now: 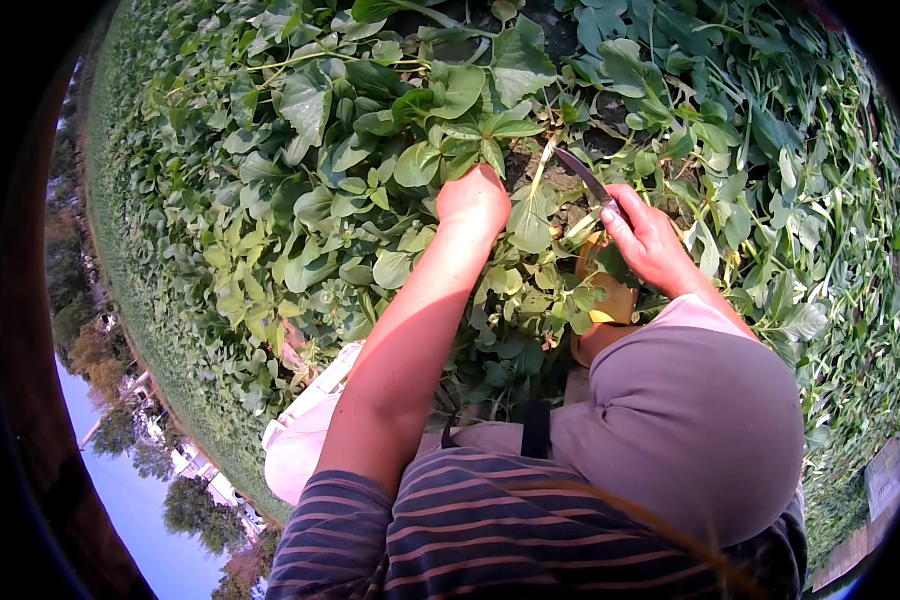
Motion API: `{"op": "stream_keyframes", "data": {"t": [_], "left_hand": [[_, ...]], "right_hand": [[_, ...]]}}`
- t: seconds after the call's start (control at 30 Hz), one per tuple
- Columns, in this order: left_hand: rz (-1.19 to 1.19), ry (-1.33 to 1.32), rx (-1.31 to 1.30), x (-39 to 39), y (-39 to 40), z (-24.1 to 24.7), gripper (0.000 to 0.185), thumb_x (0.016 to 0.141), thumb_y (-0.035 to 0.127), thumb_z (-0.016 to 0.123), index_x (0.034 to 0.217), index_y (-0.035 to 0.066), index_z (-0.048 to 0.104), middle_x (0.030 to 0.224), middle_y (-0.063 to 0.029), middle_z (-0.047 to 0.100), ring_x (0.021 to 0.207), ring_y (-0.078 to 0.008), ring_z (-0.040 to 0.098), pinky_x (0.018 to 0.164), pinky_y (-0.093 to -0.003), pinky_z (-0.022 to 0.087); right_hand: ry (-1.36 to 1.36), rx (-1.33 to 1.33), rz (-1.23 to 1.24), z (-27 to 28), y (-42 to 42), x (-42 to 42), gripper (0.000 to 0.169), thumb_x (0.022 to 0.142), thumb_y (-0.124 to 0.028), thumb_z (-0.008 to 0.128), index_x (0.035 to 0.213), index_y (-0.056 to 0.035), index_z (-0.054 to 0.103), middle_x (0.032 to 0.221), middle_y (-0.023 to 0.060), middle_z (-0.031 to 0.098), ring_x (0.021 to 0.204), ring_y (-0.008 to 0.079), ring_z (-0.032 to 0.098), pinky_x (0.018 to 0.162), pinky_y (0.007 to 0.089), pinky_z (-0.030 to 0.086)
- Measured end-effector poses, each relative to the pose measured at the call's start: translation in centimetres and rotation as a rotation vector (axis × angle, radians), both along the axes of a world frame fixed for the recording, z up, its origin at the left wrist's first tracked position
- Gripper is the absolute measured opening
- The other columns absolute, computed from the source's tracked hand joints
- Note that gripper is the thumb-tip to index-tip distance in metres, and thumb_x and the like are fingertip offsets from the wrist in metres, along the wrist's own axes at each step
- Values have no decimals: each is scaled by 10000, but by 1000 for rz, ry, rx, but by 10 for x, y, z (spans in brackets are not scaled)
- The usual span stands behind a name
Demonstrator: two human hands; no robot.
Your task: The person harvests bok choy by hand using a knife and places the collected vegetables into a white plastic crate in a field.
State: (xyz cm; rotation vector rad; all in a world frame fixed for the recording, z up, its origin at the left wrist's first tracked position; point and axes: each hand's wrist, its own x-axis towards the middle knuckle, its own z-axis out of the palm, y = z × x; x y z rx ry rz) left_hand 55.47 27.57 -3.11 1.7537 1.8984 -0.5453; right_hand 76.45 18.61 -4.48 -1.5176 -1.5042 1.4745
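Observation:
Among broad green leaves, my left hand (474, 196) is closed low in the foliage, its fingers hidden beneath a leafy green plant (484, 135); what it grips cannot be seen. My right hand (641, 236) holds a sickle by its handle. The curved dark blade (583, 171) points up and left, its tip beside a pale plant stem (545, 159) between the two hands. Under that stem hangs a single green leaf (531, 221). Bare soil (559, 180) shows around the blade.
Leafy crop spreads all around. My bent knee (697, 420) is close below my right hand, with a yellow-orange shoe (611, 296) in front of it. A pale plastic crate (891, 469) lies far off at the lower right. Trees (202, 514) and buildings line the field's edge at left.

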Motion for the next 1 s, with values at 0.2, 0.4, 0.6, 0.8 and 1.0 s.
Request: {"op": "stream_keyframes", "data": {"t": [0.2,0.4,0.6,0.8,1.0], "left_hand": [[41,-26,54,-44,-49,-19,186,728,125,568,864,6,609,876,-209,621,848,-350,602,761,-412,479],[89,-24,63,-58,-66,-33,223,726,170,630,869,4,589,896,-195,589,851,-348,583,749,-420,478],[99,-65,66,-61,-66,-35,183,733,160,605,852,21,604,876,-175,600,838,-342,587,726,-423,478],[115,-114,55,-82,-60,-28,148,745,136,590,821,13,621,751,-167,621,733,-322,602,688,-390,471],[99,-630,81,-43,-57,26,157,742,101,656,854,8,596,793,-116,573,710,-214,550,673,-328,441]], "right_hand": [[-377,13,353,-49,18,-42,295,895,-328,431,917,-37,477,727,196,590,699,401,571,614,488,441],[-510,-31,564,-63,40,-76,322,888,-323,426,934,-15,507,807,202,624,765,375,606,694,452,483],[-543,-115,656,-83,46,-95,325,884,-320,423,962,-17,515,839,202,626,798,377,604,710,447,484],[-456,-80,666,-87,35,-79,324,868,-341,472,955,-35,528,829,201,620,778,374,594,680,427,478],[491,-384,-255,-25,26,-72,289,805,-303,644,867,-56,507,631,-16,481,500,90,470,451,230,374]]}}
